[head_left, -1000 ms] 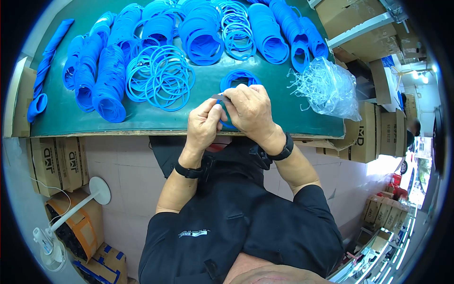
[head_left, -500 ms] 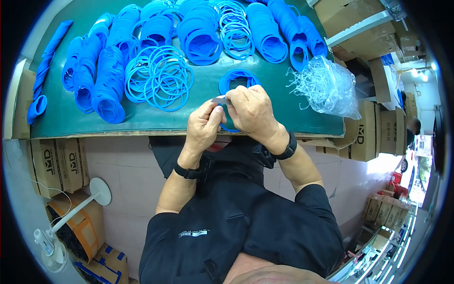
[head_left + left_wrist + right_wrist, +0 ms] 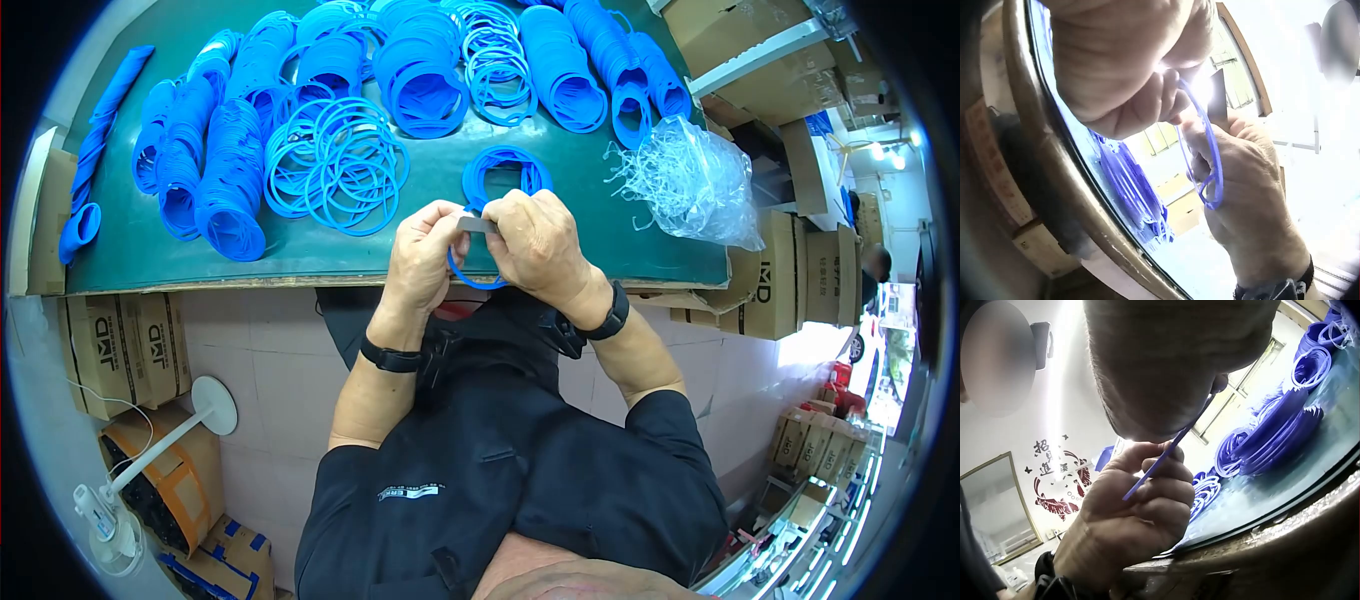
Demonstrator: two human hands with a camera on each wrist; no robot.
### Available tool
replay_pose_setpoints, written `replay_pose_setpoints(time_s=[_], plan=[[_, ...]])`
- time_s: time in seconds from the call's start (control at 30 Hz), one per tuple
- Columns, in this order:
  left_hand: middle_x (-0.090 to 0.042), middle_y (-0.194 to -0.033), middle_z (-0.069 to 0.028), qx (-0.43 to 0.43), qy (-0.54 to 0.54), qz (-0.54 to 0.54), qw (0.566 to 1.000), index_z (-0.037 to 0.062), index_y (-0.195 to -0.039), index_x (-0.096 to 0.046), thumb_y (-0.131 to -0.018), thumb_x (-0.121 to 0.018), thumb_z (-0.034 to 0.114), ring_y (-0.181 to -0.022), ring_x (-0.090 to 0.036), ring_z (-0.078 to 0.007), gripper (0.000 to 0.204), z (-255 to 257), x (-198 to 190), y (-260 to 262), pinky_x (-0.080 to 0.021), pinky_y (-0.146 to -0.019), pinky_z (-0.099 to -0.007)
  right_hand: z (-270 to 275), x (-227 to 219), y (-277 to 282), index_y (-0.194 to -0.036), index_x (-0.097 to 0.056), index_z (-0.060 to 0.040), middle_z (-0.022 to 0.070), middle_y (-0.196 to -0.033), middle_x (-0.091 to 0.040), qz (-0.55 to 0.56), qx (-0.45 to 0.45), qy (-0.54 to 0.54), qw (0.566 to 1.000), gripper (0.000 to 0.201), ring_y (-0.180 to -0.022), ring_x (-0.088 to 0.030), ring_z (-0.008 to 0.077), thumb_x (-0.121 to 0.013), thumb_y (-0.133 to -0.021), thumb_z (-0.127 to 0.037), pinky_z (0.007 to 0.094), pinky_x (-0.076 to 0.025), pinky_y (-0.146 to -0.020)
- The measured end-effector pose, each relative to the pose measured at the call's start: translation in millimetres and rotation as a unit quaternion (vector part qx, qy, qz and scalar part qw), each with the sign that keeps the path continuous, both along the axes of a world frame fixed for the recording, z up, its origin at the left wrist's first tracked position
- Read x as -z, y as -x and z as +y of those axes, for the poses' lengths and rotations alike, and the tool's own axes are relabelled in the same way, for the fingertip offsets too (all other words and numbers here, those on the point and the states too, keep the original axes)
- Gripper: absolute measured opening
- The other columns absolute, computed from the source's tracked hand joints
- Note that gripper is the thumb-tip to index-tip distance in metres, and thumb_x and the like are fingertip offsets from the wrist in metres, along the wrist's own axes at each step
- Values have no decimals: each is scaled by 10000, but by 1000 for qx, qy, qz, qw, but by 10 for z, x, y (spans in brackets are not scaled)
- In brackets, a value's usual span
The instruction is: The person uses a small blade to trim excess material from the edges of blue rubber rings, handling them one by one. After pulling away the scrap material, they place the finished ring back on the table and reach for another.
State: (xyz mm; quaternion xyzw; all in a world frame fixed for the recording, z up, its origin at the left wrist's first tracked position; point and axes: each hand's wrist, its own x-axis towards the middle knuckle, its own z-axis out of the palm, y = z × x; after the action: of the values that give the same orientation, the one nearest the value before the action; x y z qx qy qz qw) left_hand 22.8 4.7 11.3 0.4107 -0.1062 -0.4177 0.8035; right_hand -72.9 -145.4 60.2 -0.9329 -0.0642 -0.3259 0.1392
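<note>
slip risk here imo

left hand pinches a thin blue rubbery ring at the green table's near edge, right hand grips a flat grey metal blade. if the ring slips, the blade could nick fingers.

green tabletop, plain blue rings, grey blade, black shirt with white print

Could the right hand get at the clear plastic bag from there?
Probably yes: only bare green table shows between the right hand and the clear plastic bag. But its fingers hold a metal blade, which likely needs setting down first.
</note>
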Motion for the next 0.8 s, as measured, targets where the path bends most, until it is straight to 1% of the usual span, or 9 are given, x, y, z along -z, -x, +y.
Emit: replay_pose_setpoints(time_s=[0.13, 0.3, 0.5, 0.53, 0.57, 0.67, 0.7, 0.77, 0.8], plan=[[-604, -707, 4, -45, -55, 18, 997, 14, -942, -700, -1019, -628, 139, -562, -475, -48, 163, 21, -36, -33, -351, -503, -215, 2, -31, 94, -950, -581, -79, 78, -751, -541, 15, -21, -17, 1000, 259, -619, -540, 282, -741, -757, -11, 401, -404, -600], [-590, -701, 13, -177, -46, -13, 983, 23, -940, -704, -1014, -647, 158, -557, -459, -43, 164, 82, -14, -215, -327, -489, -218, -36, -64, 303, -952, -578, -69, 83, -760, -555, 24, -44, -62, 997, 274, -625, -535, 290, -737, -745, 15, 399, -422, -606], [-541, -682, 12, -270, -13, 29, 962, 35, -974, -676, -1024, -638, 157, -518, -420, -62, 137, 168, -49, -391, -293, -456, -232, -126, -61, 702, -939, -579, -38, 101, -738, -557, 63, -113, -255, 958, 236, -613, -525, 301, -701, -774, 81, 391, -422, -576], [-541, -681, 12, -281, -13, 26, 959, 33, -975, -672, -1028, -636, 161, -512, -413, -62, 143, 180, -50, -409, -285, -449, -234, -159, -46, 779, -949, -584, -31, 91, -754, -565, 67, -120, -277, 951, 206, -600, -529, 247, -688, -820, 92, 352, -412, -549], [-540, -681, 11, -293, -12, 22, 956, 32, -976, -669, -1032, -634, 165, -506, -407, -61, 148, 190, -47, -424, -278, -443, -236, -194, -48, 872, -949, -584, -31, 91, -754, -565, 67, -120, -278, 951, 206, -600, -529, 247, -688, -820, 92, 352, -412, -549], [-541, -681, 6, -309, -7, 11, 951, 32, -983, -664, -1044, -630, 174, -497, -404, -59, 158, 216, -32, -456, -271, -432, -235, -261, -20, 1158, -998, -578, -10, 52, -835, -574, 87, -60, -441, 891, 147, -666, -501, 82, -655, -912, 82, 245, -402, -558], [-542, -684, 5, -316, -8, 8, 949, 32, -987, -664, -1047, -630, 176, -498, -408, -58, 160, 215, -40, -474, -270, -429, -232, -297, -25, 1211, -1004, -563, 5, 58, -864, -580, 68, -54, -455, 886, 127, -670, -501, 72, -640, -932, 76, 232, -407, -563], [-550, -697, 4, -293, -1, -9, 956, 28, -1011, -674, -1053, -632, 172, -502, -414, -53, 155, 185, -5, -432, -271, -428, -225, -458, -74, 1283, -990, -557, 6, 37, -836, -567, 36, 32, -390, 920, 99, -647, -485, 58, -636, -955, 55, 229, -396, -561], [-553, -702, 4, -294, -21, -30, 955, 26, -1027, -680, -1056, -633, 170, -505, -417, -50, 155, 158, 3, -393, -270, -427, -221, -566, -134, 1343, -972, -561, -2, 1, -764, -537, 54, 128, -397, 907, 78, -627, -471, 43, -634, -975, 25, 221, -383, -562]])
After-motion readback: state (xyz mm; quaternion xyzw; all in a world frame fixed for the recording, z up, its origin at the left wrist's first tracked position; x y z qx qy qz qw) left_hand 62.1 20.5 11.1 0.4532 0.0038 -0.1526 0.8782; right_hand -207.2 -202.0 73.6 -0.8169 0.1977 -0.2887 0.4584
